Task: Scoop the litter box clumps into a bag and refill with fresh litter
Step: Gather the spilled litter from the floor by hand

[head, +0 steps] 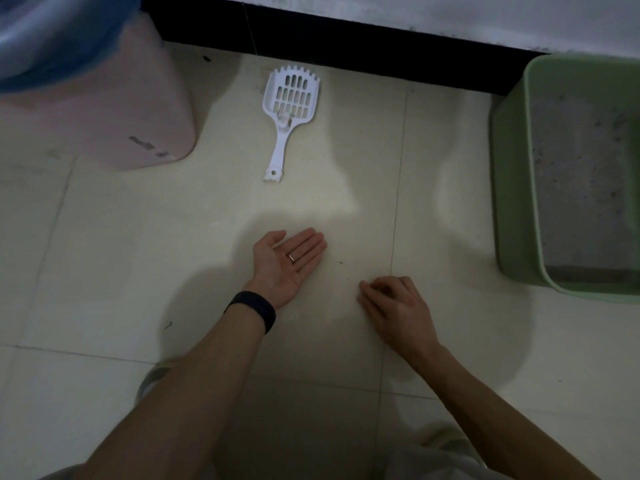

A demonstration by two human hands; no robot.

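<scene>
**Hands low, litter scoop [289, 112] untouched**

Two bare hands work nearest. The left hand [289, 261] lies palm up, fingers straight and together, likely as a tray for dark specks [340, 263] on the floor [138, 254]. The right hand [394, 306] curls its fingertips [362, 287] downward; any pinch is unclear. One white litter scoop lies far centre. One green litter box [512, 188] stands right; one pink bin [104, 109] with one blue bag [45, 36] stands far left.

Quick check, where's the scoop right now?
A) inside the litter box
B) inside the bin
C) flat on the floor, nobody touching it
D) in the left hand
C: the white scoop lies flat on the floor between the pink bin and the green litter box; the left hand is palm up and bare, and the right hand is down at the tiles, apart from it.
</scene>
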